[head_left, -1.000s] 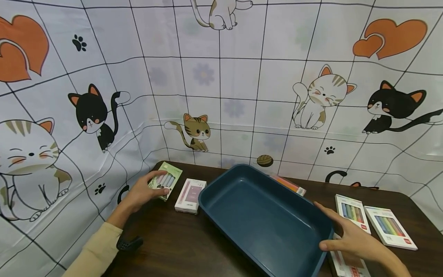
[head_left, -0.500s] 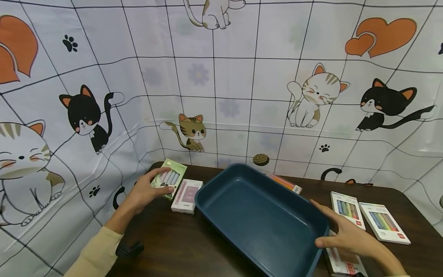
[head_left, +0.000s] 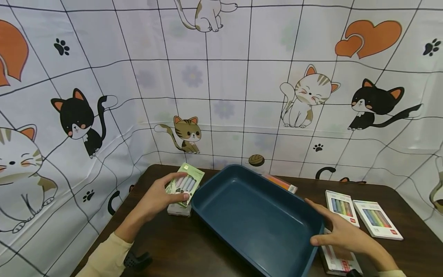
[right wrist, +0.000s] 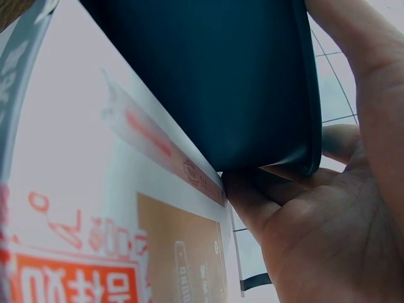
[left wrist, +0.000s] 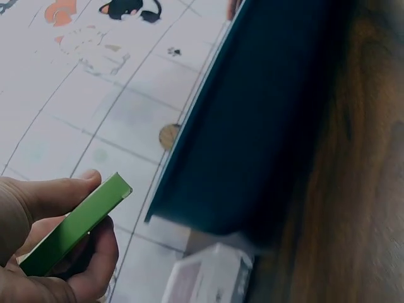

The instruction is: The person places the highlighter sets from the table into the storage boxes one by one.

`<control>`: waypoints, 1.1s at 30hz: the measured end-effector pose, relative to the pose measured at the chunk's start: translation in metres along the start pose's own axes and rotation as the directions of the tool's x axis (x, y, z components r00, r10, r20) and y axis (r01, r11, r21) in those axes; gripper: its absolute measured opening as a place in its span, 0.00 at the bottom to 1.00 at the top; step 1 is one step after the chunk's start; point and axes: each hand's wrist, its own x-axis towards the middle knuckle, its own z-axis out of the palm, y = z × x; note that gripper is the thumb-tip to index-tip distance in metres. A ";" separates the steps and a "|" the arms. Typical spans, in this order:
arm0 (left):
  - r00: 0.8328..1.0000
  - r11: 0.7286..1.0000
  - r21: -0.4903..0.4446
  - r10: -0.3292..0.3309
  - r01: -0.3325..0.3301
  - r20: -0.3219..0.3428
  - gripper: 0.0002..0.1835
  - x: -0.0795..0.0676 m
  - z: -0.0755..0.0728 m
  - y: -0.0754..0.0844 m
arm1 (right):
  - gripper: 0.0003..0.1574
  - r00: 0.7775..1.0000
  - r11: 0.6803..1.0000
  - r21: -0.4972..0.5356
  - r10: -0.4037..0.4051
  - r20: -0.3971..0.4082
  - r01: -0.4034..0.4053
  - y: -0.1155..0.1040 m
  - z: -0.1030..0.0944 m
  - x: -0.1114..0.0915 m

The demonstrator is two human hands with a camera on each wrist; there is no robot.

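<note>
My left hand (head_left: 155, 198) pinches a flat light-green box (head_left: 189, 184) with pens or markers pictured on its front. In the left wrist view the green box (left wrist: 79, 224) sits edge-on between thumb and fingers, left of the tray. The deep blue tray (head_left: 256, 215) shows a bare inside. My right hand (head_left: 342, 229) grips its right end, thumb toward me and fingers along the far side. In the right wrist view those fingers curl at the tray wall (right wrist: 227, 82). A white and pink box (head_left: 179, 210) lies beneath the green box, partly hidden by it.
Two white boxes with coloured pens, one (head_left: 342, 207) beside the other (head_left: 378, 219), lie at the right on the dark wood table (head_left: 173, 246). Another white box (head_left: 340, 259) lies under my right hand. An orange pack (head_left: 281, 183) shows behind the tray. A cat-print sheet (head_left: 221, 84) hangs behind.
My left hand has moved right with the green box, from beside the white and pink box to over it, near the tray. My right hand keeps its grip on the tray.
</note>
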 end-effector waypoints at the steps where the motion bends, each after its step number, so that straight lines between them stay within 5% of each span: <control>1: 1.000 1.000 -0.010 0.005 -0.005 0.007 0.39 0.001 0.003 0.002 | 0.63 1.000 1.000 0.002 0.000 0.001 0.000 0.000 0.000 0.000; 14: 0.994 0.996 -0.077 0.049 -0.042 0.094 0.38 0.023 0.044 0.027 | 0.64 1.000 1.000 0.027 0.005 -0.017 -0.005 0.007 0.000 0.000; 23: 0.985 0.991 -0.131 0.058 -0.037 0.161 0.38 0.015 0.083 0.045 | 0.66 0.999 0.996 0.084 0.037 0.023 -0.039 0.005 0.002 0.004; 33: 0.945 0.990 -0.122 0.101 -0.066 0.311 0.37 0.012 0.126 0.080 | 0.65 0.999 0.989 0.142 0.038 0.034 -0.042 0.008 -0.005 -0.001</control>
